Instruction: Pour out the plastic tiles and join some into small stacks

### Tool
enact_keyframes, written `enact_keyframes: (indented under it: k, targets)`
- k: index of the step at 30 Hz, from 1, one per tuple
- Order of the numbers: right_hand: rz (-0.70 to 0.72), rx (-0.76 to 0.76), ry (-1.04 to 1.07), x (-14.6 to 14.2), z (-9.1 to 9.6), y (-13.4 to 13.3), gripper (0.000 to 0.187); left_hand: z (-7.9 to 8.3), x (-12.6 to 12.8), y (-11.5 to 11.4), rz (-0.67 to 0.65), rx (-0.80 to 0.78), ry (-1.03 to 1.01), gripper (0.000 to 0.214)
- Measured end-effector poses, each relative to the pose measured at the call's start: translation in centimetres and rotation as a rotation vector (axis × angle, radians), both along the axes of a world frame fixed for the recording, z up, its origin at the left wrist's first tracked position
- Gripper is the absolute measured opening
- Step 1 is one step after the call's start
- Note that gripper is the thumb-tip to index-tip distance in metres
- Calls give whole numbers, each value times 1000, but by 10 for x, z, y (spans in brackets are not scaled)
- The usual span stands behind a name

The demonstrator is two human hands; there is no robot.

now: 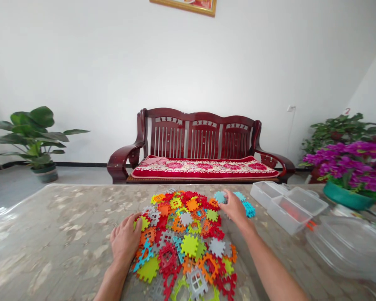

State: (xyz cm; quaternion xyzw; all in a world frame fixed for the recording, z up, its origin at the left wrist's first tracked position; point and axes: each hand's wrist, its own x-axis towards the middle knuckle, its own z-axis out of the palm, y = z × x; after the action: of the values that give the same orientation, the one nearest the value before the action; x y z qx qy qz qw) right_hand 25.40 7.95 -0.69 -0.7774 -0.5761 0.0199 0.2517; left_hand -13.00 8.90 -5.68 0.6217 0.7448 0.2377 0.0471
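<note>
A wide heap of notched, interlocking plastic tiles [186, 219] in red, orange, green, grey and blue spreads over the middle of the table. My left hand [125, 236] lies palm down along the heap's left edge, fingers stretched out beside a yellow-green tile [142, 223]. Beyond the heap's far right corner, my right hand [233, 207] pinches a light blue tile [219, 197] between thumb and fingers. Just right of that hand lie more blue tiles [249, 210], apart from the heap; my hand partly hides this area.
Clear plastic boxes [288, 215] stand to the right, with transparent lids [347, 246] nearer me. Purple flowers in a teal pot [347, 196] stand at the far right. A patterned cloth covers the table [65, 242]. Behind it is a wooden bench [200, 140].
</note>
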Motion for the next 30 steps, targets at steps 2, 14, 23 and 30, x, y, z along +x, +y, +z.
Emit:
enact_keyframes:
  k: [2, 14, 23, 30]
  targets:
    - [-128, -47, -71, 31, 4, 4, 62, 0, 0, 0, 1, 2, 4, 42]
    - [-301, -268, -239, 90, 3, 10, 64, -6, -2, 2, -1, 20, -3, 41]
    - [-282, -290, -286, 82, 3, 11, 62, -7, -4, 3, -9, -13, 4, 43]
    - [-311, -286, -304, 84, 7, 18, 49, -6, -3, 2, -3, -10, -4, 42]
